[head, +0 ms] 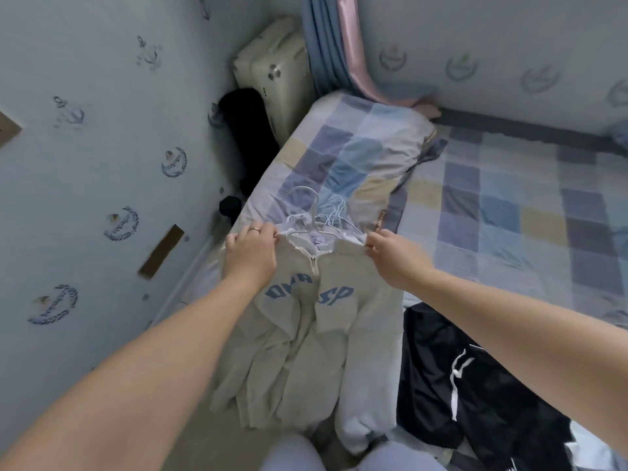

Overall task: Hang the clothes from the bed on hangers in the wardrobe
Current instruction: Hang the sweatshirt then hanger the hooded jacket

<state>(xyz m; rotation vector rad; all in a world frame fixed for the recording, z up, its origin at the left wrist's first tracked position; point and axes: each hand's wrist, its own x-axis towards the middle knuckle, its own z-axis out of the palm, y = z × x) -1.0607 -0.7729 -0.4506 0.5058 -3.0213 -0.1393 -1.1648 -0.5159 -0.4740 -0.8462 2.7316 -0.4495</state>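
Grey hoodie on bed: left hand and right hand pinch shoulders, hanger at collar.

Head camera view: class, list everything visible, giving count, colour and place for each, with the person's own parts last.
grey zip-up sweatshirt with blue letters: one, grey, bed's near edge
white wire hangers: tangled bunch, count unclear, white, beyond the collar
black garment with white drawstring: one, black, right of the sweatshirt
checked folded quilt: one, blue and beige, bed's far end
checked bedsheet: one, blue and beige, right
cream hard suitcase: one, cream, far corner
curtains: blue and pink, beside suitcase
left hand: grips sweatshirt's left shoulder
right hand: pinches its right shoulder
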